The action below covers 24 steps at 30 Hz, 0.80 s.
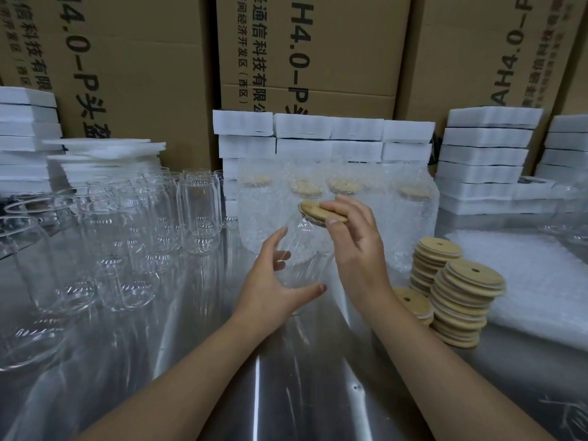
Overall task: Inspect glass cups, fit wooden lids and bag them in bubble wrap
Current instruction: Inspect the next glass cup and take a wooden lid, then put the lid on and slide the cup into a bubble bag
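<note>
A clear glass cup [305, 249] is held above the steel table at centre, tilted slightly. My left hand [276, 281] wraps its lower body, thumb in front. My right hand [353, 237] presses a round wooden lid [315, 211] onto the cup's mouth; the lid sits tilted on the rim. Stacks of wooden lids with centre holes [458, 294] stand to the right of my right wrist. Several bubble-wrapped lidded cups [343, 192] stand in a row behind my hands. Many bare glass cups [143, 224] crowd the left of the table.
A sheet pile of bubble wrap bags [534, 275] lies at the right. White foam blocks [324, 138] are stacked along the back, with more at the left [28, 135] and right [486, 148]. Large cardboard boxes [318, 52] form a wall behind.
</note>
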{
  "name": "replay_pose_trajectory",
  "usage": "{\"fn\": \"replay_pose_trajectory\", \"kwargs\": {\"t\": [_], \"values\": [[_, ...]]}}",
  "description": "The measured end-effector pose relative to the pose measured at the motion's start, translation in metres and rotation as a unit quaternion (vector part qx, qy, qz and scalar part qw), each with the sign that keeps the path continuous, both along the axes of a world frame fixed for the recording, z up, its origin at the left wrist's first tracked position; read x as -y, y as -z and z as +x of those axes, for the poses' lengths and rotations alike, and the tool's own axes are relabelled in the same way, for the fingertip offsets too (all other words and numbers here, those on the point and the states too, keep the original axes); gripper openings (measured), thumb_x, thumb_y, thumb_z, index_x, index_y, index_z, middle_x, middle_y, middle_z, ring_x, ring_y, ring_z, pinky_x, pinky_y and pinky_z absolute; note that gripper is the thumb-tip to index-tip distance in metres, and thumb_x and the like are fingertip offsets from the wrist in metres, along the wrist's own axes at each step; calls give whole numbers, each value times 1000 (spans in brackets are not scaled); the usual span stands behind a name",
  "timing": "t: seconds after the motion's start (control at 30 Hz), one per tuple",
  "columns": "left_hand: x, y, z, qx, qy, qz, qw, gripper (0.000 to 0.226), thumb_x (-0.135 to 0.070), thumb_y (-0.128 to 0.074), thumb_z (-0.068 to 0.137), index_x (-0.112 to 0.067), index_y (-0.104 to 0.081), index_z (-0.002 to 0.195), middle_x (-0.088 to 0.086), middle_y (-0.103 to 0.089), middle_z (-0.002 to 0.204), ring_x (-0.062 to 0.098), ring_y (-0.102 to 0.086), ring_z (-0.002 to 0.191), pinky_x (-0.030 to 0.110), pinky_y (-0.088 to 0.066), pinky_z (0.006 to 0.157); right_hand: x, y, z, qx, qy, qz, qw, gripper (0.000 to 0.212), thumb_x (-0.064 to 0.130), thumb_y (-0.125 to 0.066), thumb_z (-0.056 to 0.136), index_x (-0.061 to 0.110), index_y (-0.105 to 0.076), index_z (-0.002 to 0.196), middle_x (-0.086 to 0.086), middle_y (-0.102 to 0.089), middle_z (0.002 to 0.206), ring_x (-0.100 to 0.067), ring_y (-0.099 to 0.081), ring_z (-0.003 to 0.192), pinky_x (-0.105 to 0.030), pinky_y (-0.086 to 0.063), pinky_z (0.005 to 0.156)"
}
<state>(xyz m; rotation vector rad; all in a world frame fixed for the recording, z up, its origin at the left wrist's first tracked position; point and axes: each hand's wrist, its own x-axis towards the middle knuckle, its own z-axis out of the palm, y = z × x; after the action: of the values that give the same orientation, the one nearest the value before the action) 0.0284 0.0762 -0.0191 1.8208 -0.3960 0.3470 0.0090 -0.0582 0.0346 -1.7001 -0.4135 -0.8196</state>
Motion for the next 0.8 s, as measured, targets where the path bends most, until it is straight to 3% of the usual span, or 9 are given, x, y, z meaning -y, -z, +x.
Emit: {"fn": "replay_pose_trajectory", "kwargs": {"t": [0.17,0.3,0.6,0.8], "values": [[0,-1,-3,-2,16,-6,1000,98,-36,-91,63,-55,-28,136,-16,-52,120,-1,-52,114,28,-50,93,-2,0,-2,38,1,-9,999,22,39,-51,90,49,-55,110,13,-55,128,3,-48,123,-24,-40,106],[1,-1,-5,-2,22,1,1000,97,-35,-91,64,-54,-28,136,-13,-53,121,0,-54,112,27,-49,94,-3,2,-3,51,2,-5,999,20,36,-54,90,45,-60,106,8,-60,125,0,-50,123,-31,-43,105],[1,3,-5,-1,26,-4,1000,99,-32,-90,64,-54,-27,136,-16,-51,121,-2,-51,115,26,-48,93,-3,2,-3,37,-11,16,999,18,31,-58,82,42,-65,93,8,-64,116,5,-56,110,-12,-45,90],[-1,4,-1,-4,29,-5,1000,99,-32,-91,63,-51,-29,138,-15,-53,122,0,-52,116,27,-48,95,-2,1,-5,35,-1,-20,999,19,27,-61,89,42,-64,100,8,-63,119,14,-51,110,-3,-38,87]]}}
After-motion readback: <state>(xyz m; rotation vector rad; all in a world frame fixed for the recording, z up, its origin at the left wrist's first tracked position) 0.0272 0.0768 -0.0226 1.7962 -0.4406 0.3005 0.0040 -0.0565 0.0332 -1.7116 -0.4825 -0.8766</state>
